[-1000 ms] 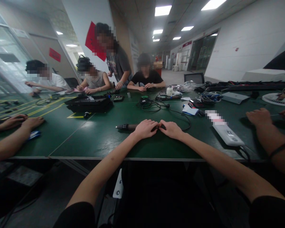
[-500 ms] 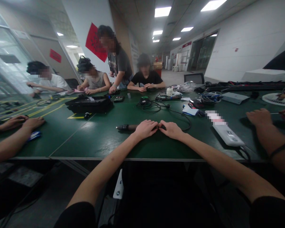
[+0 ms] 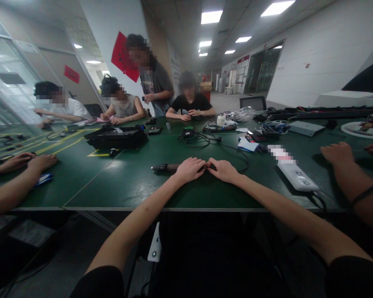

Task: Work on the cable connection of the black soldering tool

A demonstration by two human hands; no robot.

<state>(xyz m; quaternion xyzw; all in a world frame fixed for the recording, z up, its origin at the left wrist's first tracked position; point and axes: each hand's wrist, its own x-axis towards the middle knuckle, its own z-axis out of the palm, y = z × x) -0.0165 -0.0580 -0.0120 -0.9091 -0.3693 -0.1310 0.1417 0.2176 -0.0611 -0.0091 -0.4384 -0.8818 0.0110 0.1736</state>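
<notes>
A dark electric screwdriver (image 3: 165, 167) lies level on the green table, its narrow metal tip pointing left. My left hand (image 3: 190, 169) is closed round its rear part from above. Fingertips of my right hand (image 3: 222, 170) are pinched together at the screwdriver's back end, touching or nearly touching my left fingers. A black cable (image 3: 247, 159) curves away behind my right hand and appears to run to that end. The small part between my fingertips is mostly hidden, so the exact joint cannot be made out.
A black tray (image 3: 115, 138) stands at the left back. To the right are a blue-and-white cloth packet (image 3: 248, 144) and a white power strip (image 3: 298, 176). Coiled cable (image 3: 199, 141) lies beyond my hands. Co-workers' arms (image 3: 338, 165) rest at both sides; several people sit or stand opposite.
The standing person across the table has straightened and drawn a hand back from the tabletop. My hands and the screwdriver stay almost in place.
</notes>
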